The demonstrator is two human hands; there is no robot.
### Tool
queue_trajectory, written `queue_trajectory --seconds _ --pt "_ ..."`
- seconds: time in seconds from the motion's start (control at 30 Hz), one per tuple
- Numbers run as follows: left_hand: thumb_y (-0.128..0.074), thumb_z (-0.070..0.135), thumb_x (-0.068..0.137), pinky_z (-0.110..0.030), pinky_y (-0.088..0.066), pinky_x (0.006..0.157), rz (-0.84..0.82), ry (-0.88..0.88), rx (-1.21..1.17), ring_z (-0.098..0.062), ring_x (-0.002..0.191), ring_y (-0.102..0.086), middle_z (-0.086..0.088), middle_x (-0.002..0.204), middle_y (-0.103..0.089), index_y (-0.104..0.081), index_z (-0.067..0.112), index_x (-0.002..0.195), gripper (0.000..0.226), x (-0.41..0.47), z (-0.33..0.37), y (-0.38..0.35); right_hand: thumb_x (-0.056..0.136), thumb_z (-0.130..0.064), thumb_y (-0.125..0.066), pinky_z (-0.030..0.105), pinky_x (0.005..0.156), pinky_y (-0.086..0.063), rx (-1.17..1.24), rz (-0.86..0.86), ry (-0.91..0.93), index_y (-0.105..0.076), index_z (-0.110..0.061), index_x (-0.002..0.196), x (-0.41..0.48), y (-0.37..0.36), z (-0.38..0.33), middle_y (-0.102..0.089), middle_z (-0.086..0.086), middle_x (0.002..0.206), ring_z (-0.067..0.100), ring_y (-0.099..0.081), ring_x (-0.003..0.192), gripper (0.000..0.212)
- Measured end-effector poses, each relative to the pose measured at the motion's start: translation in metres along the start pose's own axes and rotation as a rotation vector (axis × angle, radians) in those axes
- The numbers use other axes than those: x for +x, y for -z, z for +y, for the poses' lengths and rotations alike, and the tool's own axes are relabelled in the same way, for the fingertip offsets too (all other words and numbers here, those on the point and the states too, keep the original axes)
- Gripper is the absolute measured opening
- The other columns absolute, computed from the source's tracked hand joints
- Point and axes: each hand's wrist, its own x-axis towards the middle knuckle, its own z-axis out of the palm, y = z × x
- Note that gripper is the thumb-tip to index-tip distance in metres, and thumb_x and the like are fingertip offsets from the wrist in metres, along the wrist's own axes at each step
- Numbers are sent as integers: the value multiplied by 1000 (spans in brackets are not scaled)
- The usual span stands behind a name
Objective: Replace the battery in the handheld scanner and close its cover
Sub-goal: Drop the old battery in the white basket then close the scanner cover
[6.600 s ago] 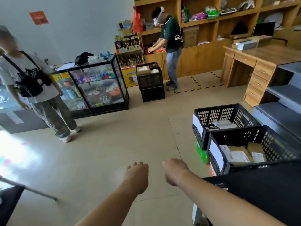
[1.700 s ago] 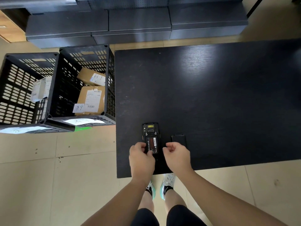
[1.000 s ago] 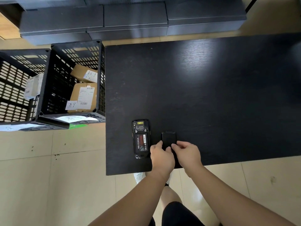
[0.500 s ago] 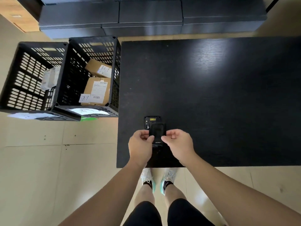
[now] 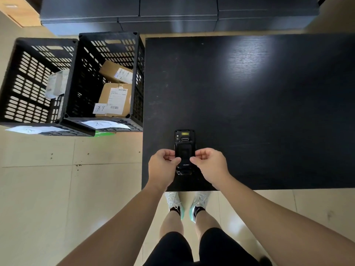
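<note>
Our fingers (image 5: 177,160) are curled in from both sides, the thumb tips pressed against the long edges of the flat black plastic battery cover (image 5: 184,153). Our left hand (image 5: 163,167) pinches its left edge and our right hand (image 5: 208,166) pinches its right edge, so the cover sits between them. It lies on the back of the black handheld scanner (image 5: 184,152), which rests face down near the front left corner of the dark wood-grain table (image 5: 259,112), its yellow-marked scan window pointing away from us.

We judge that the battery is already in and we are at the closing step: the cover appears laid over the bay, though we cannot tell whether it has latched. The next move probably calls for even pressure on both edges, or a short slide along the body, until the cover sits flush.

Left of the table stand two black slatted plastic crates (image 5: 104,43) with cardboard parcels (image 5: 115,98) inside.
</note>
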Motion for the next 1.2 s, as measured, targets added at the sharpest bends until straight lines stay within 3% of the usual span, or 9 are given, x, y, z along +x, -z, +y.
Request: queue_trajectory --seconds 0.2,0.33,0.57,0.73,1.2 --pt "-79 11 80 -21 -54 73 -18 -25 13 -11 75 -68 1 80 -72 -72 13 97 18 0 -6 2 77 -21 -81 19 67 -50 12 10 1 -71 -21 93 -2 -3 6 -71 -5 83 8 -64 74 19" --pt "-79 10 79 -23 -54 74 -24 -57 19 -12 74 -67 0 79 -72 -72 13 95 18 -2 -9 2 79 -21 -80 23 71 -54 8 1 13 -71 -20 96 -5 -1 8 -71 -5 85 9 -66 78 19" --pt "-78 12 81 -12 -47 66 -55 -84 74 -3 70 -62 4 79 -70 -71 14 97 17 0 -7 2 80 -21 -80 27 73 -57 -7 14 24 -70 -20 96 -4 -2 11 -71 -5 85 9 -66 77 19" --pt "-78 15 83 -10 -43 61 -89 -82 104 -3 71 -62 3 82 -70 -69 17 100 19 2 -6 3 80 -23 -80 20 70 -52 -25 24 15 -71 -20 98 -3 -2 11 -71 -7 85 7 -66 78 20" --pt "-77 12 83 0 -44 65 -139 -138 142 0 69 -60 3 82 -69 -68 13 99 18 10 -13 8 81 -21 -78 19 72 -51 -44 -17 50 -70 -19 99 -3 -1 11 -71 -4 88 9 -66 81 20"
